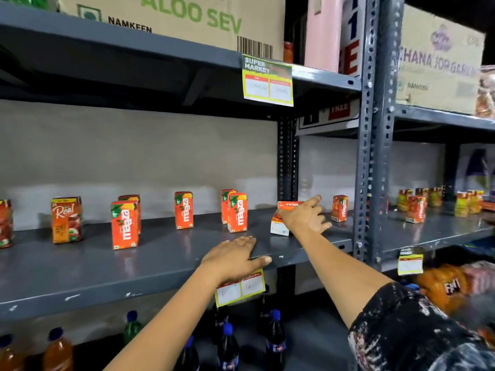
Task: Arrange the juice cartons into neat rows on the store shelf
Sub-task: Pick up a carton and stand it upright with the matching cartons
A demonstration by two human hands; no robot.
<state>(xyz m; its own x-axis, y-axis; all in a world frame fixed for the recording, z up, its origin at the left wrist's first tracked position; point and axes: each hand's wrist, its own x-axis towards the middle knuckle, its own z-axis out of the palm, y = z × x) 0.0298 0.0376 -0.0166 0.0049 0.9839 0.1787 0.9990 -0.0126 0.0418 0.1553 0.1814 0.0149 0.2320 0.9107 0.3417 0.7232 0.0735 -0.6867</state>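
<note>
Orange juice cartons stand scattered along the grey metal shelf [150,266]: a Real carton [67,219] at the left, a pair of Maaza cartons [125,224], a single Maaza carton [183,210], and another pair [236,212]. My right hand [305,218] lies on a tilted carton [280,226], fingers spread over its top and side. One more carton [339,208] stands just beyond that hand. My left hand [235,257] rests flat on the shelf's front edge, holding nothing.
An upright steel post [371,156] splits this bay from the right bay, which holds more small cartons [415,208]. Price tags [267,84] hang off the shelf edges. Cardboard boxes sit above; dark soda bottles [227,344] stand on the shelf below.
</note>
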